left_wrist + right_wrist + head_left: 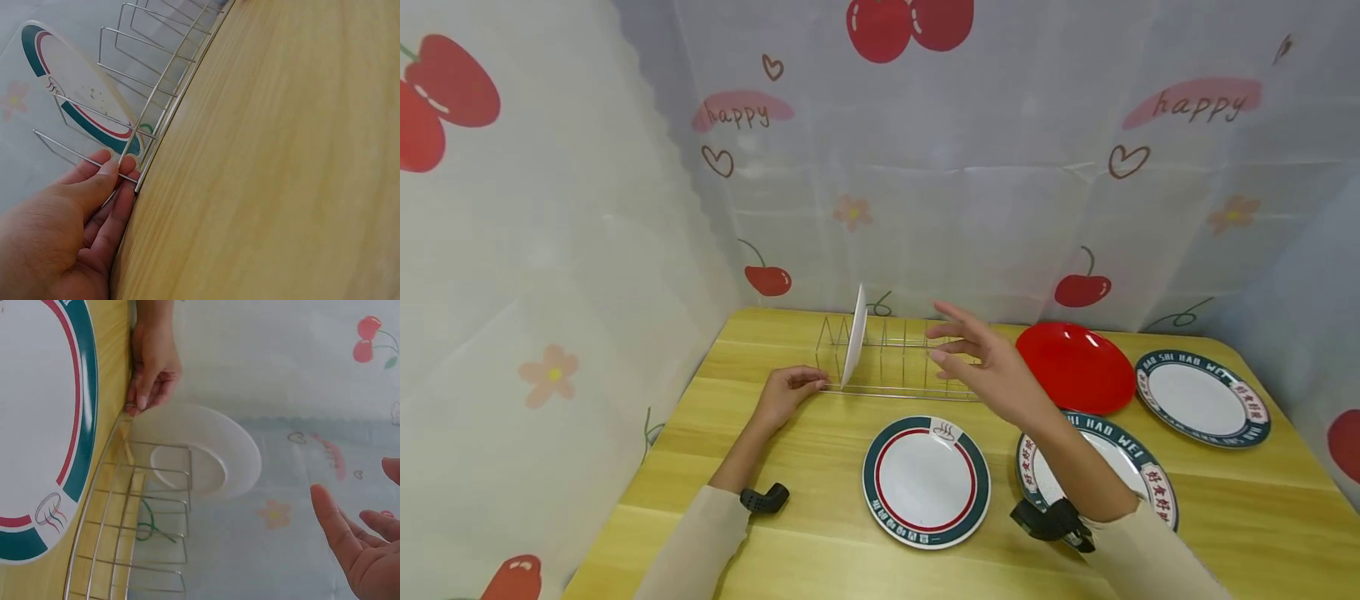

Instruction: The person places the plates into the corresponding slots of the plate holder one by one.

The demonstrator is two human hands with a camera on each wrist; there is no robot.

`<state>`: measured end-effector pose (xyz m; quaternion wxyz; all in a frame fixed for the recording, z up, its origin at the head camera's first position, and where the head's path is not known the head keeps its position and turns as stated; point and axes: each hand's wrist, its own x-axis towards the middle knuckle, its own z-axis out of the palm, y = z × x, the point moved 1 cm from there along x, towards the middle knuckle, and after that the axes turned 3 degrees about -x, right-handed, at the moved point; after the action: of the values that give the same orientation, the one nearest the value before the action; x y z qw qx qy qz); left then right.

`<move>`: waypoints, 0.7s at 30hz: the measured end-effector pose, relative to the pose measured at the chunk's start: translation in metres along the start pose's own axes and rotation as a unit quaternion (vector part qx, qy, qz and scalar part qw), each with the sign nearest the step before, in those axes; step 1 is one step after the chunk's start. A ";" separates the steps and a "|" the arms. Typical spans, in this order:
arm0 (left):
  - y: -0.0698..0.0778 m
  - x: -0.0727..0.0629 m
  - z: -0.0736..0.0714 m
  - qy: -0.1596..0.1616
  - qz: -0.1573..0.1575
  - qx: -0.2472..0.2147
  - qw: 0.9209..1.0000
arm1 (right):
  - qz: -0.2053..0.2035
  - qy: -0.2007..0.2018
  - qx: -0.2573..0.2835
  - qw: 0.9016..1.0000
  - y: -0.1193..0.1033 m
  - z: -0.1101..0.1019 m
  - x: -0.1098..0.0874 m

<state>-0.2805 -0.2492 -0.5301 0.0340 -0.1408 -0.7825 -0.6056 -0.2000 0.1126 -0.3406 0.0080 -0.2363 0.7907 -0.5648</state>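
Nearest you, a red-ringed plate (927,482) lies on the worktop (808,542), left of a lettered plate (1112,450). Beyond, your left hand (786,396) has its grip clamped on the wire rack (895,392) at its front left corner. Your right hand (988,367) hangs by the rack's right part, grip apart. A white plate (855,337) stands upright in the rack, near its left end; farther right lies a red plate (1075,367).

Silver rack (904,392), red plate (1075,368), green-rimmed white plate (925,483) with red ring, yellow wood-grained table (820,533)
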 end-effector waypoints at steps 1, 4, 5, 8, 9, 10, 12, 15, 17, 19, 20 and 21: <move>-0.001 0.000 0.000 0.000 0.000 0.001 1.000 | -0.003 0.011 0.001 1.000 -0.001 -0.006 -0.007; -0.002 -0.001 0.000 -0.001 0.002 -0.004 1.000 | -0.015 0.049 -0.003 0.999 -0.001 -0.026 -0.025; -0.001 -0.001 0.000 -0.001 0.002 -0.006 1.000 | -0.021 0.063 -0.007 0.998 -0.002 -0.033 -0.031; 0.000 -0.002 0.000 -0.003 0.001 -0.013 1.000 | -0.021 0.112 -0.017 0.993 0.002 -0.053 -0.045; 0.000 -0.002 0.000 -0.003 0.000 -0.014 1.000 | -0.019 0.128 -0.015 0.991 0.004 -0.060 -0.048; 0.000 -0.002 0.000 -0.002 0.000 -0.015 1.000 | -0.014 0.144 -0.010 0.989 0.007 -0.068 -0.052; 0.000 -0.002 0.000 0.001 0.003 -0.018 1.000 | -0.003 0.176 0.004 0.984 0.014 -0.084 -0.059; -0.002 -0.001 -0.001 0.002 0.009 -0.020 1.000 | 0.016 0.225 0.017 0.974 0.024 -0.108 -0.068; -0.003 0.000 -0.001 0.000 0.009 -0.020 1.000 | 0.020 0.254 0.022 0.967 0.031 -0.123 -0.075; -0.003 0.000 -0.001 -0.005 0.008 -0.019 1.000 | 0.016 0.276 0.035 0.960 0.037 -0.137 -0.080; -0.003 0.000 -0.001 -0.007 0.008 -0.018 1.000 | 0.009 0.283 0.047 0.958 0.039 -0.144 -0.083; -0.002 -0.001 -0.001 -0.008 0.009 -0.016 1.000 | 0.003 0.289 0.058 0.956 0.042 -0.150 -0.085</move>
<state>-0.2805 -0.2508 -0.5315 0.0309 -0.1528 -0.7719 -0.6164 -0.1818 0.2890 -0.3452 -0.2055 -0.0597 0.7255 -0.6541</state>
